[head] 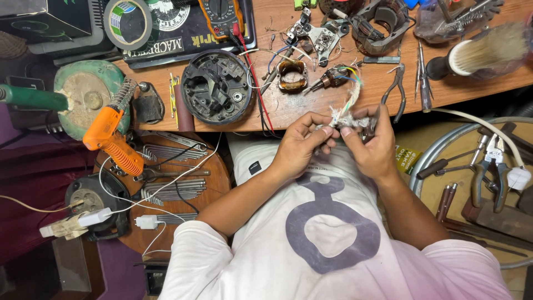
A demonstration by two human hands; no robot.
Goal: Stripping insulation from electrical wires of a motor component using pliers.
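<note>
Both hands meet just in front of the worktop [355,94] edge, above the person's lap, working on a bundle of coloured wires [351,100] whose frayed whitish end [340,119] lies between the fingertips. The left hand [300,147] comes in from the lower left with the forearm angled up across the white shirt, wrist bent slightly, thumb and forefinger pressed together on the frayed end. The right hand [373,145] mirrors it from the other side, its grip pinching the same end a little further along; something dark and slim seems tucked in that palm, but I cannot tell what it is. The wires rise from the fingers and arc back to a small motor part [333,78] lying on the worktop, so the bundle is tethered there and only its free end is held in the air. By the look of it, the step in hand is separating or twisting the wire ends. The next move seems to call for a fine, steady pinch and a small rotation of the fingertips, without pulling hard enough to drag the motor part off the edge. Pliers [395,91] lie just beyond the right hand, and a round black housing [217,87] sits further left.
</note>
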